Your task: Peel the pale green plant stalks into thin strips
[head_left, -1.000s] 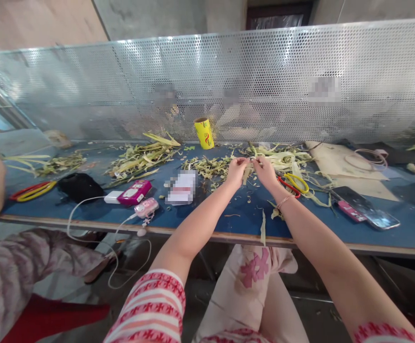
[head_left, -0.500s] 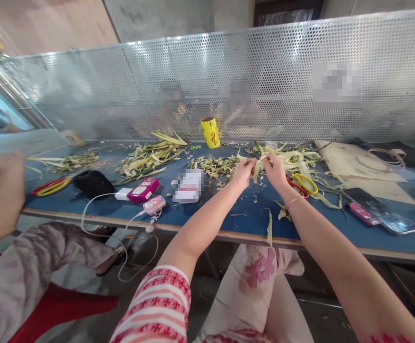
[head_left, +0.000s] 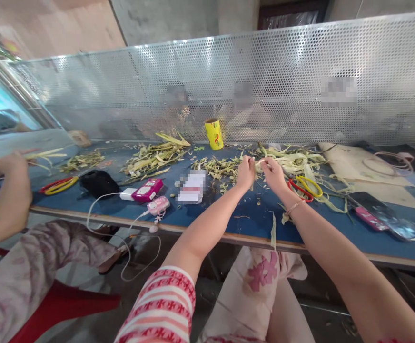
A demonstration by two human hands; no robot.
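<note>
Over the blue table, my left hand [head_left: 246,174] and my right hand [head_left: 274,175] are close together, fingers pinched. A pale leaf strip [head_left: 259,162] shows between the fingertips, mostly hidden by them. Just behind and beyond my right hand spreads a heap of long pale-green leaf strips [head_left: 300,158]. Short curled trimmings [head_left: 218,167] lie beyond and left of my left hand. Scissors with red and yellow handles [head_left: 313,185] rest beside my right wrist. A loose strip [head_left: 273,232] hangs at the table's front edge, between my forearms.
A yellow tube [head_left: 213,134] stands by the perforated metal screen [head_left: 129,95]. Left of my hands lie a blurred pale pack [head_left: 192,187], a magenta box [head_left: 147,189] and a black pouch [head_left: 98,184]. A phone [head_left: 389,216] is at right. Another person's hand [head_left: 13,178] works at far left.
The broad pale strip that hung below my fingers no longer shows there. My hands have drawn slightly apart. At far left, the other person's hand now holds up some strips.
</note>
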